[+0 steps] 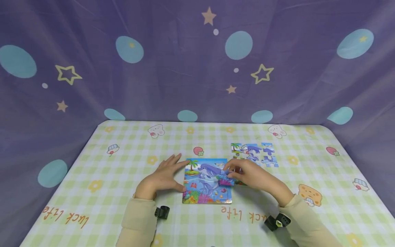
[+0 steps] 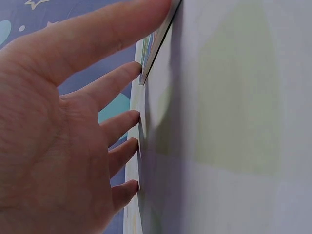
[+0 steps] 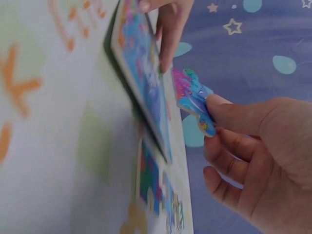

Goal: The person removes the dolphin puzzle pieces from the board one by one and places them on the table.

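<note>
A dolphin jigsaw board [image 1: 205,171] lies flat on the table in the head view, with a palm tree, sea and coral pictured on it. My left hand [image 1: 163,176] is spread at its left side, the thumb at the lower left edge and the index finger near the upper left corner. In the left wrist view the fingers [image 2: 117,90] are extended toward the tablecloth. Between thumb and fingers, my right hand [image 1: 251,173] pinches a puzzle piece [image 3: 192,95] with pink coral and blue water. That piece is raised over the board's right part.
Several loose puzzle pieces [image 1: 269,160] lie behind and right of the board, partly covered by my right hand. A green-checked tablecloth [image 1: 123,175] with printed figures covers the table. Behind its far edge hangs a purple curtain [image 1: 197,92] with stars and dots.
</note>
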The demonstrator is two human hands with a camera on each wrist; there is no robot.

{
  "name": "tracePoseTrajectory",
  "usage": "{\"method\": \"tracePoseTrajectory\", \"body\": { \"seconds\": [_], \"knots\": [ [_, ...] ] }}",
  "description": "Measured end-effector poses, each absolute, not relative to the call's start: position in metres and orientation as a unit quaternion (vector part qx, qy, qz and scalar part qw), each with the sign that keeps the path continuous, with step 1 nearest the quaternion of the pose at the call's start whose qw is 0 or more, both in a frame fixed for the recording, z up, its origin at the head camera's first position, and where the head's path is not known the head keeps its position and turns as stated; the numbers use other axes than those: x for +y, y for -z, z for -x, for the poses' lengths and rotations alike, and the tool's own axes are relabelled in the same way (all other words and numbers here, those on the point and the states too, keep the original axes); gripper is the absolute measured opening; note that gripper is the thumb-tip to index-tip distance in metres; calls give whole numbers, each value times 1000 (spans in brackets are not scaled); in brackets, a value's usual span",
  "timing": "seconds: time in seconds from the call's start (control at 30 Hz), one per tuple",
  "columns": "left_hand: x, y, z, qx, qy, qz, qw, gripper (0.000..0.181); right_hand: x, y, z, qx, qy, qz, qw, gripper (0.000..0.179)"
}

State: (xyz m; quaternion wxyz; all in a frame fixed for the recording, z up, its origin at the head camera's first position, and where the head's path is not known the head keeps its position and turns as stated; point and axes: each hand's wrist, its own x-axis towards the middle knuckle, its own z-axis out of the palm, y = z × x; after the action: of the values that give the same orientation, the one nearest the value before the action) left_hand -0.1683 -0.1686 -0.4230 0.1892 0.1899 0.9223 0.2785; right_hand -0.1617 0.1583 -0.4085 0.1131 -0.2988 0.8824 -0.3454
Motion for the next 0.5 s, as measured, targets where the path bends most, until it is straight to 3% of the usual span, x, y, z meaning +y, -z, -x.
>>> {"method": "tracePoseTrajectory", "body": {
  "seconds": [0.5],
  "knots": [
    [-169, 424, 169, 924, -275, -190, 189, 99, 192, 414, 163, 885, 355, 288, 89, 14]
  ]
}}
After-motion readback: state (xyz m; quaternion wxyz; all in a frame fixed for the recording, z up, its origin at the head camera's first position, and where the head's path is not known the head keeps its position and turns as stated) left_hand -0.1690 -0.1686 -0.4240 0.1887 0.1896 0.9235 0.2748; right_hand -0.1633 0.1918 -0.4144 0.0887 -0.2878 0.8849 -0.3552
